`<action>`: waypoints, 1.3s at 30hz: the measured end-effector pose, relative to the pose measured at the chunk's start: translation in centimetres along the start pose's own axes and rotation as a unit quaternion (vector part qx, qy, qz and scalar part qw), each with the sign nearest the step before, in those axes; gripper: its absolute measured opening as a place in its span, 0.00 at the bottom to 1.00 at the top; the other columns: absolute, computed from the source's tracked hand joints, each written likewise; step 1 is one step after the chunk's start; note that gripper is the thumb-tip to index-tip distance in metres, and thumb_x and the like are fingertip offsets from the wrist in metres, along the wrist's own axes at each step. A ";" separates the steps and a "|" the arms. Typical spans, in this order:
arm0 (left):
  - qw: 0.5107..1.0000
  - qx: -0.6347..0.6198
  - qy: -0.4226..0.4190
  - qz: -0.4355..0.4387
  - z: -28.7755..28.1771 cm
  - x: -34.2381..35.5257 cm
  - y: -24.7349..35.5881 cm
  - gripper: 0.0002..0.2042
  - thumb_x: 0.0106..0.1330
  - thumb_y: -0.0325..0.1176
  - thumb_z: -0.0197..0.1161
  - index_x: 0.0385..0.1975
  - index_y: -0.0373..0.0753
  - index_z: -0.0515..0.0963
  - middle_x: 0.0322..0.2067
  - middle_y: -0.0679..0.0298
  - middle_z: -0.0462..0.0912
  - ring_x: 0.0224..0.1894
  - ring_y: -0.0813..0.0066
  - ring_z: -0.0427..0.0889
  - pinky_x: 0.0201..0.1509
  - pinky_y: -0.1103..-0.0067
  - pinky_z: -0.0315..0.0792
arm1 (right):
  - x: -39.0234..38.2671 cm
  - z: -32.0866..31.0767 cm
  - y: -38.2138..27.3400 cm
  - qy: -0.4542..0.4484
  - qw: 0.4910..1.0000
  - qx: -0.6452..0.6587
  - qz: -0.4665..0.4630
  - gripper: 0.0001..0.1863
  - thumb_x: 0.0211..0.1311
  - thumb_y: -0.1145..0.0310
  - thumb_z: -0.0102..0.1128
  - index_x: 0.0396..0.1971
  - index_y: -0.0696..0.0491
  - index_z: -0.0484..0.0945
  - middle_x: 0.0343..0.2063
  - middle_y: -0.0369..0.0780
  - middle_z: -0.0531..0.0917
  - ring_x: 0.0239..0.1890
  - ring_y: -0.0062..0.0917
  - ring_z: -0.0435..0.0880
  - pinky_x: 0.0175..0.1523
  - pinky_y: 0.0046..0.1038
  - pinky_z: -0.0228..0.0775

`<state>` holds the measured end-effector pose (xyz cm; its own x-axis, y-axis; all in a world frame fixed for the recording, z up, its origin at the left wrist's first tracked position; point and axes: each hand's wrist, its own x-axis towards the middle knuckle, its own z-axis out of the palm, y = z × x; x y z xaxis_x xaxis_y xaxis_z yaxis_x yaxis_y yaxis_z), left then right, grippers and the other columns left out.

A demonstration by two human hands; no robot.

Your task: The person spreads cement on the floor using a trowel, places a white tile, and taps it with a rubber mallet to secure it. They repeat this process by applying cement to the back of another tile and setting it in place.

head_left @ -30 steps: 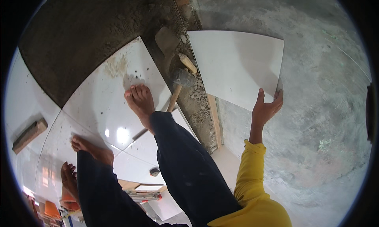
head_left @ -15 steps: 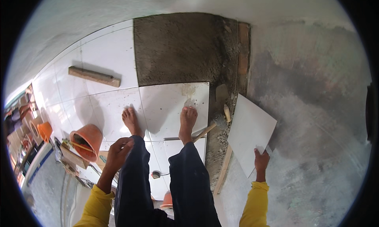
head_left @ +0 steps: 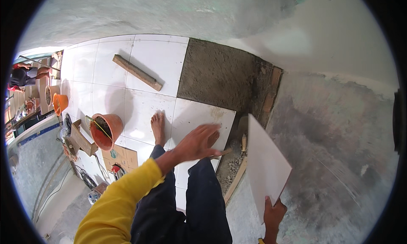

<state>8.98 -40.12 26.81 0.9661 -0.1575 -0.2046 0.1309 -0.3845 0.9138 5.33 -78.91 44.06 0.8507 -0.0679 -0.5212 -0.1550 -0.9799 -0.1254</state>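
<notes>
My right hand [head_left: 273, 212] grips a white floor tile [head_left: 268, 167] by its lower edge. The tile is tilted on edge beside the grey wall. My left hand [head_left: 193, 144] reaches across over my right leg with its fingers stretched out, slightly smeared by motion. It holds nothing and is apart from the tile; my right foot is mostly hidden behind it. Ahead lies a bed of grey-brown mortar [head_left: 216, 74], bordered by laid white tiles [head_left: 148, 99]. Between the laid tiles and the held one, a trowel with a pale wooden handle [head_left: 244, 142] rests on the rough strip, partly covered.
A wooden block [head_left: 137, 73] lies on the tiles at the far left. Nearer stands an orange bucket [head_left: 108, 131] beside cardboard [head_left: 123, 157]. A smaller orange bucket [head_left: 60, 103] and another person [head_left: 27, 75] are at the left rim. Along the right runs a plastered wall [head_left: 339, 159].
My left hand has swung from beside my left knee to the right and forward, its fingers straightening. The tile in my right hand has turned more edge-on. My view has shifted leftward.
</notes>
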 end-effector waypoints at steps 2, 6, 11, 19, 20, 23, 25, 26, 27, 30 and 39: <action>0.995 0.028 0.046 0.085 -1.6 3.4 1.5 0.40 0.62 0.61 0.74 0.64 0.34 0.75 0.61 0.52 0.81 0.65 0.49 0.78 0.74 0.58 0.68 | 1.2 -3.4 -1.7 -0.068 0.996 0.023 -0.048 0.15 0.66 0.66 0.70 0.45 0.61 0.88 0.28 0.51 0.89 0.29 0.44 0.91 0.36 0.38 0.81; 0.979 -0.006 -0.114 0.170 -5.7 4.3 2.6 0.39 0.64 0.67 0.69 0.56 0.34 0.81 0.51 0.55 0.87 0.56 0.52 0.86 0.74 0.54 0.66 | 3.7 -8.4 -4.8 -0.128 0.983 0.061 -0.114 0.13 0.62 0.68 0.75 0.45 0.56 0.91 0.28 0.47 0.90 0.26 0.38 0.90 0.33 0.32 0.80; 0.991 -0.122 -0.048 -0.006 -8.5 0.2 4.5 0.31 0.71 0.66 0.63 0.40 0.35 0.83 0.29 0.63 0.83 0.31 0.67 0.81 0.45 0.67 0.72 | 8.7 -10.8 -7.2 -0.074 0.980 0.060 -0.173 0.20 0.54 0.62 0.84 0.40 0.61 0.89 0.23 0.46 0.89 0.23 0.29 0.88 0.33 0.30 0.80; 0.893 -0.238 0.156 -0.348 -10.3 0.8 -4.9 0.36 0.79 0.66 0.52 0.47 0.30 0.83 0.34 0.68 0.81 0.37 0.79 0.74 0.43 0.77 0.72 | 17.2 7.5 -2.1 0.213 0.882 0.416 0.055 0.49 0.67 0.30 0.63 0.72 0.57 0.67 0.68 0.44 0.74 0.68 0.34 0.73 0.78 0.41 0.57; 0.884 -0.205 0.161 -0.389 -10.4 0.5 -7.5 0.37 0.79 0.66 0.52 0.50 0.29 0.83 0.36 0.66 0.82 0.39 0.79 0.75 0.45 0.76 0.73 | 15.9 11.9 -3.3 0.106 0.874 0.469 0.072 0.45 0.73 0.34 0.57 0.74 0.57 0.66 0.68 0.44 0.74 0.67 0.32 0.73 0.77 0.40 0.56; 0.849 -0.232 0.204 -0.428 -9.9 0.4 -15.4 0.41 0.78 0.67 0.52 0.63 0.27 0.78 0.49 0.57 0.84 0.50 0.73 0.80 0.57 0.76 0.75 | 18.3 20.7 -11.6 0.016 0.851 0.519 0.080 0.30 0.82 0.50 0.56 0.66 0.61 0.72 0.60 0.42 0.80 0.62 0.26 0.77 0.68 0.31 0.67; 0.829 -0.264 0.217 -0.443 -9.4 1.3 -20.5 0.43 0.78 0.68 0.51 0.67 0.26 0.74 0.55 0.55 0.83 0.54 0.71 0.81 0.62 0.75 0.74 | 23.2 26.7 -12.9 0.080 0.878 0.460 0.104 0.31 0.77 0.44 0.60 0.53 0.63 0.79 0.45 0.43 0.84 0.46 0.28 0.79 0.53 0.34 0.71; 0.833 -0.276 0.225 -0.423 -9.0 1.8 -23.2 0.44 0.77 0.69 0.51 0.70 0.27 0.71 0.57 0.53 0.82 0.56 0.70 0.80 0.63 0.74 0.74 | 26.0 29.7 -13.1 0.100 0.902 0.406 0.106 0.31 0.77 0.44 0.60 0.50 0.63 0.80 0.42 0.42 0.84 0.43 0.27 0.78 0.52 0.33 0.71; 0.836 -0.266 0.237 -0.417 -8.7 2.7 -25.4 0.43 0.78 0.68 0.50 0.70 0.28 0.71 0.56 0.54 0.82 0.55 0.70 0.80 0.62 0.74 0.74 | 28.3 31.4 -13.7 0.104 0.901 0.409 0.095 0.31 0.77 0.44 0.60 0.49 0.64 0.80 0.41 0.42 0.83 0.43 0.27 0.78 0.51 0.33 0.71; 0.845 -0.246 0.266 -0.394 -7.4 5.1 -31.7 0.38 0.80 0.64 0.50 0.68 0.31 0.73 0.54 0.57 0.82 0.52 0.70 0.80 0.60 0.74 0.75 | 33.9 36.2 -14.8 0.107 0.890 0.438 0.072 0.30 0.78 0.45 0.59 0.47 0.64 0.80 0.38 0.43 0.83 0.42 0.27 0.78 0.51 0.33 0.71; 0.861 -0.278 0.298 -0.303 -5.3 12.4 -42.9 0.21 0.82 0.50 0.54 0.52 0.34 0.79 0.38 0.68 0.80 0.39 0.81 0.75 0.44 0.78 0.73 | 44.8 40.9 -15.6 0.140 0.907 0.395 0.043 0.26 0.81 0.50 0.55 0.51 0.64 0.80 0.44 0.48 0.85 0.45 0.34 0.82 0.54 0.37 0.73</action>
<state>16.56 -20.78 -13.13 0.6033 0.4786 -0.6379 0.5778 0.2889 0.7633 25.35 -58.99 -11.86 0.8953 -0.2912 -0.3370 -0.4445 -0.5352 -0.7183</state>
